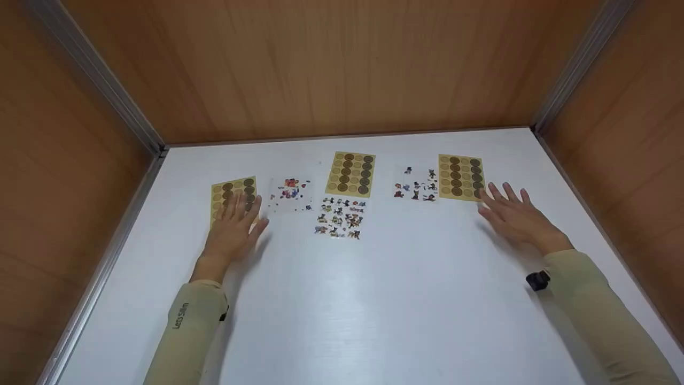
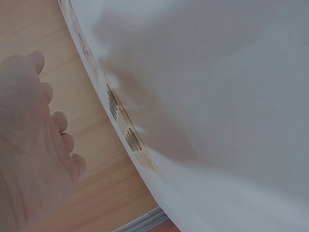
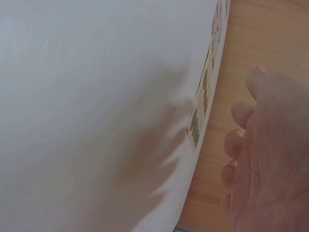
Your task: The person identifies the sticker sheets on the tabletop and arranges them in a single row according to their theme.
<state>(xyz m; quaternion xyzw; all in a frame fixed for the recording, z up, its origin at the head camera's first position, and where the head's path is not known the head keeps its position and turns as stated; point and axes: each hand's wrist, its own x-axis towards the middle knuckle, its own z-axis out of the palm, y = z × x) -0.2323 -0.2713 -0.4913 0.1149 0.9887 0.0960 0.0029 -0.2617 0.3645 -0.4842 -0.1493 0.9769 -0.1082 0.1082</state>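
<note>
My left hand (image 1: pixel 230 232) is held over the table with its fingers straight, palm down. Beneath its fingertips in the head view lies a yellow sheet of round stickers (image 1: pixel 246 185), partly hidden by them. On the other side, my right hand (image 1: pixel 517 218) hovers with spread fingers and holds nothing. Its fingertips overlap the lower right corner of another yellow sticker sheet (image 1: pixel 460 176). Both wrist views show a gap between the left hand (image 2: pixel 34 140) or right hand (image 3: pixel 275 150) and the tabletop, with shadows below.
A third yellow sheet (image 1: pixel 350 174) lies at the back middle. Clear sheets with small cartoon stickers lie on the left (image 1: pixel 291 193), in the middle (image 1: pixel 340 218) and on the right (image 1: pixel 416 185). Wooden panels (image 1: pixel 342 69) enclose the white table (image 1: pixel 342 299) at the back and sides.
</note>
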